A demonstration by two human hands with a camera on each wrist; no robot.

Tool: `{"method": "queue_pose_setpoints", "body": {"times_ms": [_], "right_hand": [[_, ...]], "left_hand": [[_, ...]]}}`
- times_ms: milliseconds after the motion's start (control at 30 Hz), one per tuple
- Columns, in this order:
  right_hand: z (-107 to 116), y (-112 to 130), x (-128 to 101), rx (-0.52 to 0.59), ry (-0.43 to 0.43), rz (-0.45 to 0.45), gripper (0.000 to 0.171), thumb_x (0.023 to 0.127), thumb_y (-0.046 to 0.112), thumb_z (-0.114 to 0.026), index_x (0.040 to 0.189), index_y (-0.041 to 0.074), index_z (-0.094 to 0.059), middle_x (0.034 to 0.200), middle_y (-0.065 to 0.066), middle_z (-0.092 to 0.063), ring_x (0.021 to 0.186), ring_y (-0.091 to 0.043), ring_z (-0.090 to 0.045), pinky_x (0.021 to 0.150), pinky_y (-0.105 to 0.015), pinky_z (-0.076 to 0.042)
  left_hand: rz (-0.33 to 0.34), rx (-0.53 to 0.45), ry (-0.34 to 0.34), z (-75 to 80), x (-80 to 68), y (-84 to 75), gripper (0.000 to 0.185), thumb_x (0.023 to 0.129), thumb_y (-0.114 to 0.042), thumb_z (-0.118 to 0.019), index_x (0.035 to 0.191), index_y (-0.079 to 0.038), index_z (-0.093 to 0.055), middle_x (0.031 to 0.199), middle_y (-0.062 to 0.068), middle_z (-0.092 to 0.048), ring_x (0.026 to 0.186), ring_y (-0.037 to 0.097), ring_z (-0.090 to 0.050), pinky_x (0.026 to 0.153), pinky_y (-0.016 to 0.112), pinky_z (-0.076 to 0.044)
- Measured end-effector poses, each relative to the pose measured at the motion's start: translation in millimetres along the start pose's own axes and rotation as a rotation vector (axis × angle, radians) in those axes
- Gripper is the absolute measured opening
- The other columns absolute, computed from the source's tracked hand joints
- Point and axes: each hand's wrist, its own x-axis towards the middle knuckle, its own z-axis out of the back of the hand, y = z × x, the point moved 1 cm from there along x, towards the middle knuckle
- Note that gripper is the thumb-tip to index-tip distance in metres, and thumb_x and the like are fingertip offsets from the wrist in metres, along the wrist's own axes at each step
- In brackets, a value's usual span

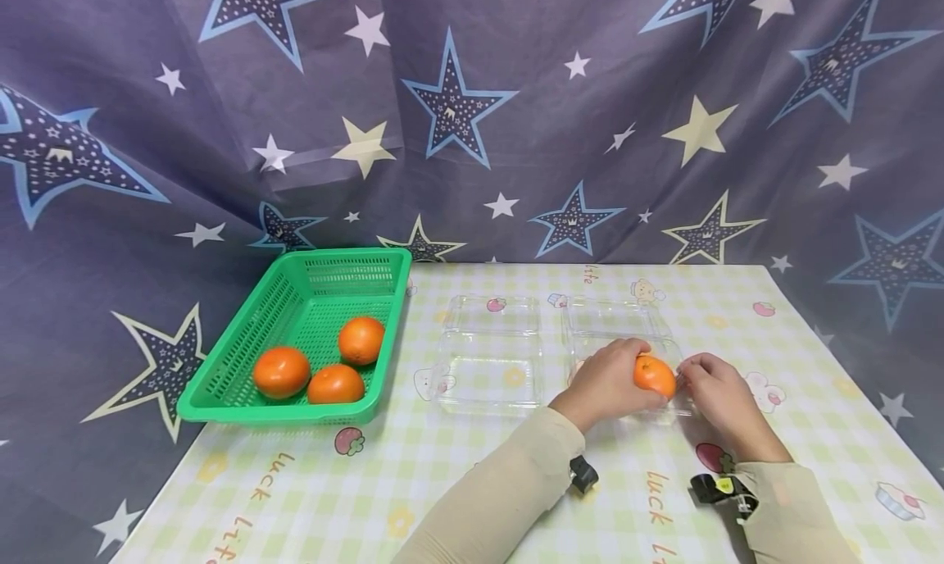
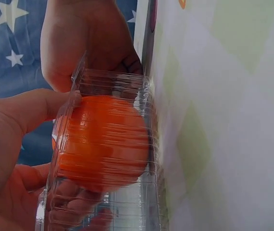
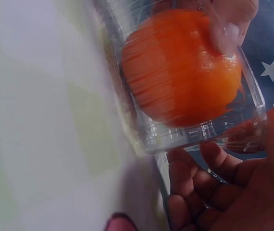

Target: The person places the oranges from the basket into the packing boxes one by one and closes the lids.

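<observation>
Here, on the table (image 1: 516, 482): a green basket (image 1: 221, 400) at about nine o'clock from the hands, holding three orange fruits (image 1: 281, 372), all resting on its slotted floor. Just right of the basket, an open clear clamshell box (image 1: 487, 375), nothing inside. Beside that, at roughly one o'clock from the left hand (image 1: 606, 381), a second clear box (image 1: 615, 318), its near tray mostly hidden behind both hands.

Left hand curled around a fourth orange fruit (image 1: 654, 375), thumb (image 2: 35, 108) over the top and the other fingers beneath, seen through ribbed plastic in the left wrist view. Fruit sitting inside the near tray of that second box, at the table's three o'clock side, with clear wall (image 2: 141, 207) between it and the tablecloth. Right hand (image 1: 719, 400) just beside the fruit at three o'clock, fingers (image 3: 214, 159) loosely bent against the outside of the tray (image 3: 185, 137); whether actually gripping the plastic, cannot tell.

On the checked tablecloth, printed lettering "luck life" (image 1: 656, 498) near the sleeves, repeated at seven o'clock (image 1: 258, 482), partly cut off by the frame edge. Small cartoon pictures, strawberries and cakes, scattered among the checks.
</observation>
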Motion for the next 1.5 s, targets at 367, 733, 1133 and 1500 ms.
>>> {"method": "queue_pose_setpoints", "body": {"times_ms": [367,733,1133,1500], "right_hand": [[0,1,-1,-0.007,-0.017,0.004,0.043,0.108,0.032,-0.034,0.122,-0.002,-0.057,0.116,-0.022,-0.061,0.102,-0.032,-0.055,0.080,-0.037,-0.044],[-1,-1,1,-0.014,-0.023,0.031,0.043,0.108,0.031,-0.036,0.120,-0.003,-0.059,0.112,-0.022,-0.064,0.098,-0.031,-0.057,0.078,-0.035,-0.045],[-1,-3,-1,-0.019,-0.025,0.029,0.043,0.108,0.032,-0.035,0.121,-0.002,-0.059,0.114,-0.021,-0.063,0.101,-0.031,-0.056,0.079,-0.036,-0.044],[-2,-3,-1,0.022,-0.007,-0.003,0.046,0.109,0.035,-0.033,0.125,-0.001,-0.057,0.122,-0.023,-0.060,0.106,-0.034,-0.055,0.084,-0.040,-0.045]], "left_hand": [[-0.028,0.026,0.001,1.3,-0.4,-3.0,0.068,0.080,-0.049,-0.084,0.139,-0.027,-0.058,0.136,-0.013,-0.062,0.107,0.003,-0.061,0.089,0.021,-0.050],[-0.054,0.079,-0.005,12.3,-3.5,-10.1,0.066,0.080,-0.050,-0.083,0.138,-0.029,-0.058,0.133,-0.015,-0.062,0.101,0.002,-0.059,0.085,0.021,-0.049],[-0.063,0.169,-0.047,26.0,-9.1,-16.1,0.066,0.079,-0.049,-0.083,0.137,-0.029,-0.060,0.127,-0.012,-0.065,0.107,0.006,-0.061,0.090,0.027,-0.050],[-0.063,0.235,-0.051,58.8,-15.1,-9.2,0.066,0.084,-0.049,-0.079,0.142,-0.026,-0.057,0.137,-0.009,-0.061,0.123,0.013,-0.059,0.101,0.032,-0.050]]}}
